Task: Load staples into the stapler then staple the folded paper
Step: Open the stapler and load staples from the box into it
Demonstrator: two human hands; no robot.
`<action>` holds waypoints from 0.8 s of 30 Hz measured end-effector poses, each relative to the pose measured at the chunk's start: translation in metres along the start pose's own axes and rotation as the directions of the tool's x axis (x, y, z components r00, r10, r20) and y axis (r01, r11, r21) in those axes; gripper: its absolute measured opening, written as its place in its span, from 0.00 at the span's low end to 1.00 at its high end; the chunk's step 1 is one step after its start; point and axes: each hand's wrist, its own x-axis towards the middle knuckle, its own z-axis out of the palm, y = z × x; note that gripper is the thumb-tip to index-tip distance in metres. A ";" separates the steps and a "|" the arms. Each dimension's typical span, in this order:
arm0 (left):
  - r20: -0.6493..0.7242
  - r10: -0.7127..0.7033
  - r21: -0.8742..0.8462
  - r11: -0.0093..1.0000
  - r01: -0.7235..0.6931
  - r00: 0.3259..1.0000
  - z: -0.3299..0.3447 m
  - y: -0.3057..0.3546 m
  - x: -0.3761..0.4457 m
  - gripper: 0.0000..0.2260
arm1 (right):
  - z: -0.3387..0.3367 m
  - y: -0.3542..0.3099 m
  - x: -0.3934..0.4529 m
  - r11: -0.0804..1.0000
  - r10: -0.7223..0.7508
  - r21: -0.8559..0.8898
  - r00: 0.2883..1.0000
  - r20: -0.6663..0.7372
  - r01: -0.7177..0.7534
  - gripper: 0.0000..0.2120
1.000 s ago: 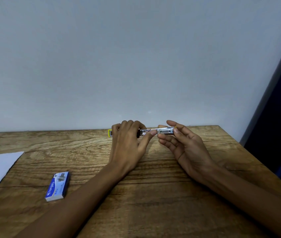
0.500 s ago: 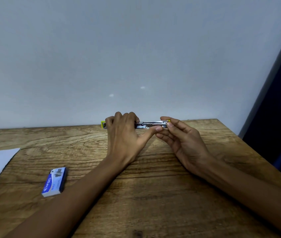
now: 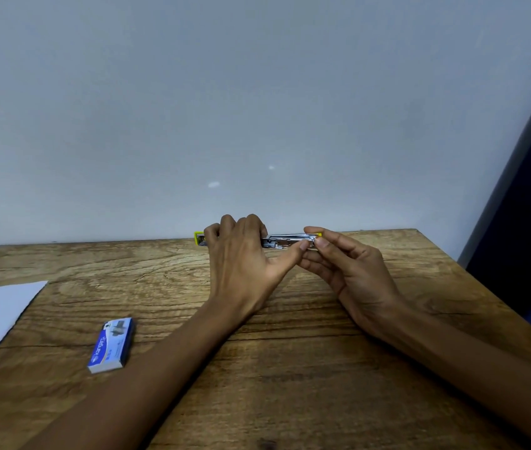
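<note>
Both hands on the stapler [image 3: 286, 241], left hand [image 3: 241, 254] gripping its body, right hand [image 3: 348, 264] pinching the metal end; loading step, next likely seat staples from the staple box [image 3: 112, 345].

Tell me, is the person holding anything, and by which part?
Yes, the stapler. The left hand grips its yellow rear half, and the right hand pinches the metal front end.

Stapler [image 3: 285, 241] in both hands' grip, left hand [image 3: 241, 264], right hand [image 3: 351, 271]; staples possibly inside.
</note>
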 end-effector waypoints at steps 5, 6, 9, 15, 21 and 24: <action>-0.003 0.032 0.000 1.000 -0.032 0.999 0.001 -0.001 -0.001 0.24 | 0.001 0.001 0.000 1.000 -0.016 -0.006 1.000 -0.011 0.015 0.12; -0.002 0.036 0.007 0.999 -0.036 0.999 0.001 -0.001 -0.001 0.23 | 0.001 0.001 0.000 1.000 -0.019 -0.008 1.000 -0.018 0.019 0.12; 0.010 0.041 0.021 0.999 -0.042 0.999 0.003 -0.001 -0.002 0.22 | 0.002 0.001 0.000 0.999 -0.031 -0.021 0.999 -0.022 0.030 0.10; 0.026 0.057 -0.018 0.998 -0.056 0.998 0.003 -0.001 -0.002 0.17 | 0.003 0.001 -0.002 0.998 -0.039 -0.050 0.999 0.004 0.040 0.09; 0.069 0.073 -0.073 0.995 -0.068 0.995 0.003 0.000 -0.004 0.15 | 0.003 0.001 -0.003 0.997 -0.020 -0.069 1.000 -0.002 0.020 0.08; 0.107 0.138 -0.076 0.989 -0.130 0.985 0.002 0.002 -0.005 0.15 | 0.002 0.001 -0.002 0.997 -0.019 -0.078 0.999 -0.028 0.017 0.08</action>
